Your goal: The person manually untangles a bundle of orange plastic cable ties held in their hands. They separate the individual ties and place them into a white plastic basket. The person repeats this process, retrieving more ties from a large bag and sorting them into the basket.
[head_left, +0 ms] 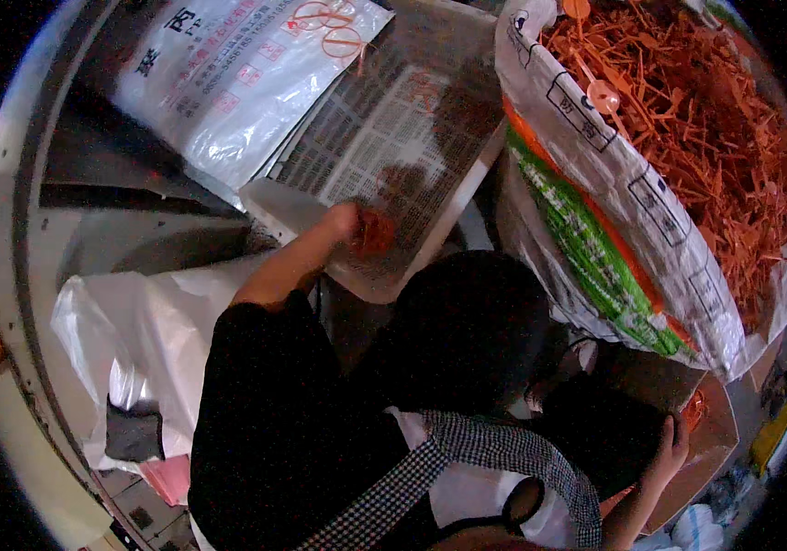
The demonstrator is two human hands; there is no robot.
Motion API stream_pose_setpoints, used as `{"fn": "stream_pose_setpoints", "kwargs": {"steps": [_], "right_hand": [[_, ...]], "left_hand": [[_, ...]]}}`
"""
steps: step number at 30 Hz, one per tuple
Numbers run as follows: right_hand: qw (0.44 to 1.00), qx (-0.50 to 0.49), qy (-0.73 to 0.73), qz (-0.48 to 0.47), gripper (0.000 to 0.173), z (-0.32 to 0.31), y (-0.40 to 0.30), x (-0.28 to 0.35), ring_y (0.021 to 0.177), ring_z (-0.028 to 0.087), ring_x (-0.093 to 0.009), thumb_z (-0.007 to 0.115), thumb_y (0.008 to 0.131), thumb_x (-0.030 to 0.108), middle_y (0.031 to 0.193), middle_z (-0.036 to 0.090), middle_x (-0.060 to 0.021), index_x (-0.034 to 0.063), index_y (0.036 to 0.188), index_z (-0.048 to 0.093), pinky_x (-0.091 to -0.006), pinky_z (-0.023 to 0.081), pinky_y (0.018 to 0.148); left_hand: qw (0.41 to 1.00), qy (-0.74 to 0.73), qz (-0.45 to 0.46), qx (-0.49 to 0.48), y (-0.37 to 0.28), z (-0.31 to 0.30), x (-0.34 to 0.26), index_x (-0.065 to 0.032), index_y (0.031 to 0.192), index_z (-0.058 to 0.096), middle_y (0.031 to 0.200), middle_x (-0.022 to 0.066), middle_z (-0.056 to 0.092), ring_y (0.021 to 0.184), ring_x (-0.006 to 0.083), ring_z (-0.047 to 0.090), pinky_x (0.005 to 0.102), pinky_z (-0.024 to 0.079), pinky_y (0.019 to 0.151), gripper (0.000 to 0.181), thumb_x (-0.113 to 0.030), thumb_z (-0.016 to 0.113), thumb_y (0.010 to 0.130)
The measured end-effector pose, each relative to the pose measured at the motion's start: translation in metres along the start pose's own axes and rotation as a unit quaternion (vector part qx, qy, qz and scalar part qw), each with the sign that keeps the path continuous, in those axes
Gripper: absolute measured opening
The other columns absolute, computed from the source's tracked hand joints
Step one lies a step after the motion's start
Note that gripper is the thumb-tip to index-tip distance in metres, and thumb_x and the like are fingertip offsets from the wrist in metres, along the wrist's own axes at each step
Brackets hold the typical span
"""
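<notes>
My left hand (pixel 342 220) reaches into the near end of a shallow plastic tray (pixel 479 169). Blurred orange plastic pieces (pixel 374 231) are at its fingers and appear held. Printed sheets with dense text (pixel 359 155) line the tray's bottom. At the lower right, my right hand (pixel 673 444) is beside black cloth, over an open cardboard box (pixel 717 441) with orange pieces (pixel 696 411) inside. Its fingertips are partly hidden, so its grip is unclear. Beyond it stands a large woven sack (pixel 631 213) heaped with thin orange plastic scraps (pixel 696 131).
A white printed plastic sack (pixel 242 76) lies against the tray's left side. Pale plastic sheeting (pixel 159 330) hangs at left, near a curved machine edge or rail (pixel 21 289). Black clothing (pixel 469 324) and a checked fabric band (pixel 503 434) block the lower middle.
</notes>
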State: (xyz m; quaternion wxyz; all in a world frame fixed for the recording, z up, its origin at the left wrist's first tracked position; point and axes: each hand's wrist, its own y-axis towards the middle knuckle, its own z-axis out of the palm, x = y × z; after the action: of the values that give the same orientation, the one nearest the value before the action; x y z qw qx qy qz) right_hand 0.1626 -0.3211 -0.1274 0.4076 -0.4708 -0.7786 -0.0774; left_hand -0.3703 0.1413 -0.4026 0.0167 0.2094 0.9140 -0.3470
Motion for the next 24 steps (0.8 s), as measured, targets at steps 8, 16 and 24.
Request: {"fn": "stream_pose_setpoints", "kwargs": {"steps": [8, 16, 24], "right_hand": [[0.998, -0.023, -0.041, -0.036, 0.031, -0.014, -0.009, -0.014, 0.099, 0.057, -0.020, 0.056, 0.091, 0.019, 0.108, 0.064, -0.0120, -0.0048, 0.111, 0.060, -0.0316, 0.042, 0.092], [0.997, -0.049, -0.021, -0.049, 0.028, -0.016, -0.017, -0.017, 0.097, 0.057, -0.019, 0.056, 0.091, 0.020, 0.104, 0.064, -0.0100, -0.0023, 0.108, 0.061, -0.0310, 0.042, 0.090], [0.995, -0.055, 0.052, -0.060, 0.022, -0.021, -0.022, -0.027, 0.096, 0.057, -0.018, 0.058, 0.091, 0.017, 0.101, 0.063, -0.0083, -0.0012, 0.104, 0.061, -0.0290, 0.041, 0.090]], "left_hand": [[0.958, -0.200, -0.034, -0.204, -0.031, -0.013, -0.019, -0.0033, 0.113, 0.060, 0.095, 0.0219, 0.065, 0.092, 0.0384, 0.062, 0.0432, 0.050, 0.079, 0.044, -0.012, 0.066, 0.070], [0.954, -0.188, -0.031, -0.232, -0.085, -0.086, -0.077, -0.0089, 0.109, 0.065, 0.097, 0.0195, 0.065, 0.089, 0.0356, 0.063, 0.0424, 0.050, 0.081, 0.043, -0.018, 0.071, 0.067], [0.959, -0.162, 0.012, -0.234, -0.107, -0.121, -0.103, -0.0060, 0.100, 0.066, 0.091, 0.0217, 0.065, 0.087, 0.0373, 0.062, 0.0429, 0.050, 0.078, 0.034, -0.015, 0.071, 0.068]]}}
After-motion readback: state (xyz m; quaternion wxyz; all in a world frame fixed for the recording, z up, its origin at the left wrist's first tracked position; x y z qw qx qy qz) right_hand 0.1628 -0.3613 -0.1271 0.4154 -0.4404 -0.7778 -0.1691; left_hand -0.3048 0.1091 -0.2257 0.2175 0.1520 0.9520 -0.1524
